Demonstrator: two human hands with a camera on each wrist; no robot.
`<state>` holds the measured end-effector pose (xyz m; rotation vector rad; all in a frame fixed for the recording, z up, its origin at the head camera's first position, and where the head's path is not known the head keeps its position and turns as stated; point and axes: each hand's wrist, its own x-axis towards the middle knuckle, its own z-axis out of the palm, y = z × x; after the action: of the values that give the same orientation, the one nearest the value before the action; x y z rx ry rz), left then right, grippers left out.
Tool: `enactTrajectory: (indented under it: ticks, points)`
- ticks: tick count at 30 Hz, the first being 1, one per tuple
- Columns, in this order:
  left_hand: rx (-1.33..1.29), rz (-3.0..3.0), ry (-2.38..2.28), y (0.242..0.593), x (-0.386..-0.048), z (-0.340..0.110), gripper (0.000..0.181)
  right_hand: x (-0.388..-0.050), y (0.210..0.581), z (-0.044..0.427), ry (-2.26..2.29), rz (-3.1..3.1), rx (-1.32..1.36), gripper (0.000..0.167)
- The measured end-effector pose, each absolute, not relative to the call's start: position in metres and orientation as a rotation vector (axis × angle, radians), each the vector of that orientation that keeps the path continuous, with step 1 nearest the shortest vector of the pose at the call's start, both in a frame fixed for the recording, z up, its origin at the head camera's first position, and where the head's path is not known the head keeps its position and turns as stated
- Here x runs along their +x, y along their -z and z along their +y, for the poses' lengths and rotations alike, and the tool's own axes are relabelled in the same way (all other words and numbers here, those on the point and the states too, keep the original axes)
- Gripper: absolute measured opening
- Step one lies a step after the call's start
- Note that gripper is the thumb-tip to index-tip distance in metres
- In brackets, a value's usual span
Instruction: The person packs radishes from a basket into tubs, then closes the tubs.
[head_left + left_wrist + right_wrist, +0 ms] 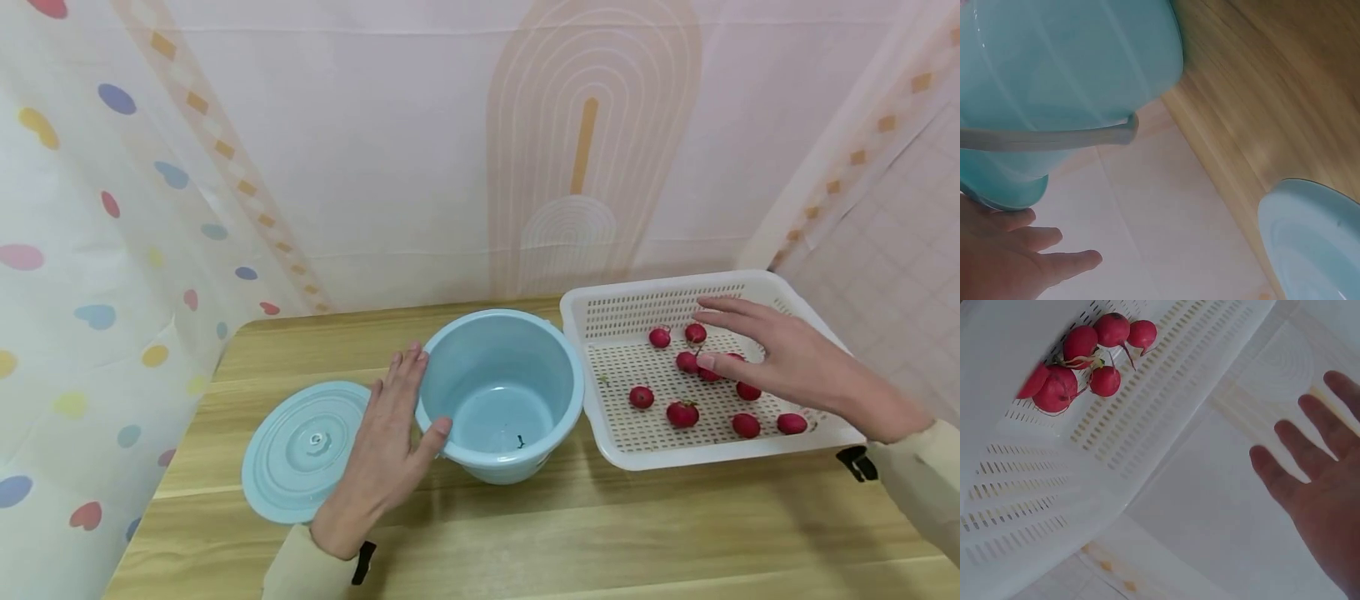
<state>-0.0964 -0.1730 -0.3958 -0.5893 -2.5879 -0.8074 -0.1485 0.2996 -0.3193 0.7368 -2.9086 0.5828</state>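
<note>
My left hand (386, 446) lies along the left side of a light blue plastic bucket (480, 358), fingers straight and touching its rim. Inside the bucket only a small dark green scrap (521, 441) shows on the bottom. The left wrist view shows the bucket's grey handle (1047, 139) hanging by its wall. Over the white slotted basket (690, 457) hovers my right hand (795, 362), fingers spread and holding nothing. Several red radishes (682, 414) lie on the basket floor, some with thin roots; the right hand partly covers a few of them.
A round light blue lid (288, 467) lies on the wooden table (525, 542) left of the bucket, partly behind the left hand. The basket stands close against the bucket's right side. Patterned curtains (375, 167) hang behind the table and at its left.
</note>
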Motion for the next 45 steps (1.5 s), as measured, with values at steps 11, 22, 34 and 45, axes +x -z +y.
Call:
enactTrajectory:
  ticks: [11,22,34,45]
  points:
    - [-0.543,-2.611,0.791,0.396,-0.095,-0.172,0.08,-0.166,0.323,0.295,-0.778,-3.018,0.791,0.049]
    - [-0.548,-2.608,0.772,0.397,-0.092,-0.172,0.079,-0.183,0.328,0.282,-0.787,-3.104,0.891,0.046]
    - [-0.54,-2.602,0.773,0.399,-0.089,-0.168,0.079,-0.198,0.345,0.271,-0.908,-3.241,0.985,0.041]
    - [-0.537,-2.593,0.781,0.401,-0.084,-0.165,0.079,-0.208,0.361,0.267,-0.99,-3.272,1.216,0.043]
